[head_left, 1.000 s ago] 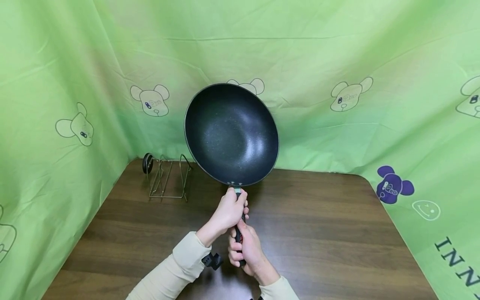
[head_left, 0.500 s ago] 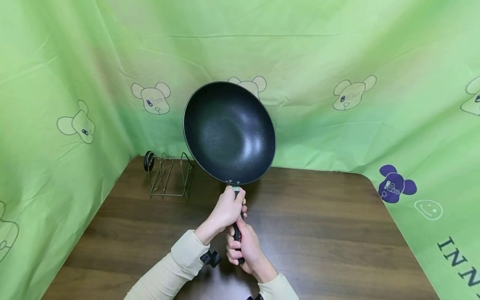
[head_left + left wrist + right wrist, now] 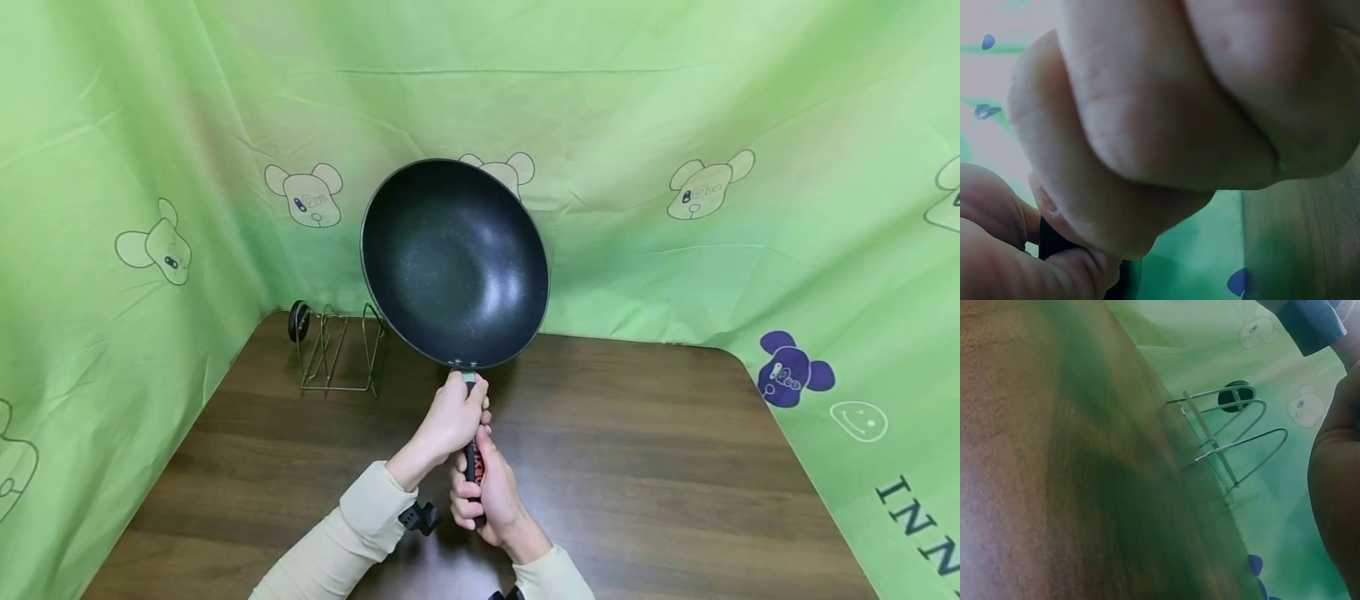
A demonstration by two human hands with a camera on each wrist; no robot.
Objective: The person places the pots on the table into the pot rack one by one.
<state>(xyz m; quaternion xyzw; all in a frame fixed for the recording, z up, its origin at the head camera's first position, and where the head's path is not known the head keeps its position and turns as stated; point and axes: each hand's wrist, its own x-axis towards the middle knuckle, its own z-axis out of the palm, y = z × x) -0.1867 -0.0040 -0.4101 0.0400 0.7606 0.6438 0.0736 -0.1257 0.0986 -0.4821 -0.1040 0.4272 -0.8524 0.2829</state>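
A black non-stick wok [image 3: 453, 262] is held up above the wooden table [image 3: 645, 467], tilted so its inside faces me. My left hand [image 3: 450, 421] grips the top of its dark handle [image 3: 471, 465] just below the bowl. My right hand [image 3: 489, 497] grips the lower end of the same handle. In the left wrist view, curled fingers [image 3: 1166, 119] fill the frame and a bit of the handle [image 3: 1052, 242] shows beneath them. In the right wrist view only the edge of my right hand [image 3: 1335, 487] shows.
A wire rack [image 3: 337, 350] [image 3: 1229, 444] stands at the table's back left corner, with a black round knob [image 3: 298, 321] [image 3: 1237, 395] beside it. Green cloth [image 3: 675, 108] with bear prints hangs behind and on both sides.
The wok has drifted slightly up and to the left. Both hands keep the same grip on the handle.
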